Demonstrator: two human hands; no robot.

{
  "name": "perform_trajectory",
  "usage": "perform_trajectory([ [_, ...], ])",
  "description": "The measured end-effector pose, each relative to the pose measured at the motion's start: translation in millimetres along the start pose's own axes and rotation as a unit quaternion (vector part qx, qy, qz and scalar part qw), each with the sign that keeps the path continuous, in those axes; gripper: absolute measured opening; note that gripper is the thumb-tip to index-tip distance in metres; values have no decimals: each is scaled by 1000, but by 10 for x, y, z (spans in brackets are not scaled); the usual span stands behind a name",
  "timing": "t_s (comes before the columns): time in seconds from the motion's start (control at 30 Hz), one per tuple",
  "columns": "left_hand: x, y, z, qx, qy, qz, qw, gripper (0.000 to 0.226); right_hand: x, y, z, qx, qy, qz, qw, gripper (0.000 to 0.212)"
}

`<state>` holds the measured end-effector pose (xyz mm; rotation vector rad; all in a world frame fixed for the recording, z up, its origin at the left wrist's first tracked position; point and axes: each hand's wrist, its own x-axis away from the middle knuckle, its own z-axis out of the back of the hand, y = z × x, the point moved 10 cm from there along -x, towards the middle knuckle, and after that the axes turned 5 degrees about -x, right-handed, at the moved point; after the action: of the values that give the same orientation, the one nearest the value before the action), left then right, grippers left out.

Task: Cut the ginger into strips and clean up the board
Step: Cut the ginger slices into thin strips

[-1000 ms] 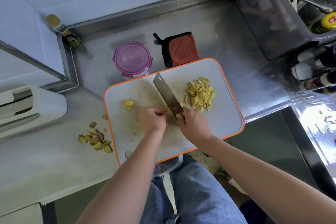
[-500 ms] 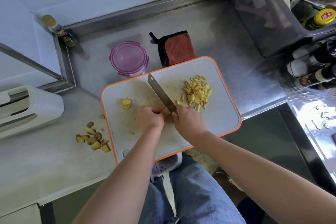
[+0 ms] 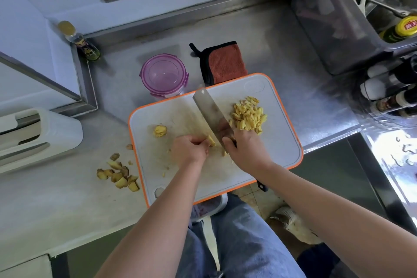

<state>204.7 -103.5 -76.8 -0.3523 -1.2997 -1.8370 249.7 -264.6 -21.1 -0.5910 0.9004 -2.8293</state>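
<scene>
Our left hand (image 3: 189, 149) pinches the ginger (image 3: 211, 141) on the board (image 3: 282, 140); our right hand (image 3: 247, 152) grips the knife (image 3: 208, 115) beside it. Strips (image 3: 247, 115) lie just beyond the right hand (peelings (image 3: 117, 175) left of the left one).

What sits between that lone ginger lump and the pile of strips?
The cleaver, its blade slanting across the board, as the head view shows.
</scene>
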Motion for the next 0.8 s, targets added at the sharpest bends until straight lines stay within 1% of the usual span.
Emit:
perform_trajectory([
  [0.13, 5, 5, 9, -7, 1, -8, 1000, 2, 72, -37, -113, 19, -27, -5, 999, 27],
  [0.37, -33, -17, -20, -1, -5, -11, 1000, 11, 185, -18, -147, 22, -37, -29, 999, 25],
  [0.47, -48, -13, -10, -20, -1, -15, 1000, 7, 180, -32, -186, 40, -35, -33, 998, 24],
  [0.57, -56, -6, -2, -30, 2, -20, 999, 19, 135, -39, -260, 59, -31, -35, 997, 24],
  [0.67, -57, -21, -7, -22, 1, -14, 1000, 24, 83, -40, -270, 40, -14, -37, 998, 24],
  [0.73, -67, -40, -16, -12, -3, -8, 1000, 20, 5, -78, -233, 11, 2, -34, 999, 25],
  [0.8, -49, -34, -15, -1, -6, -2, 1000, 7, -77, -118, -190, -11, 9, -36, 999, 26],
])
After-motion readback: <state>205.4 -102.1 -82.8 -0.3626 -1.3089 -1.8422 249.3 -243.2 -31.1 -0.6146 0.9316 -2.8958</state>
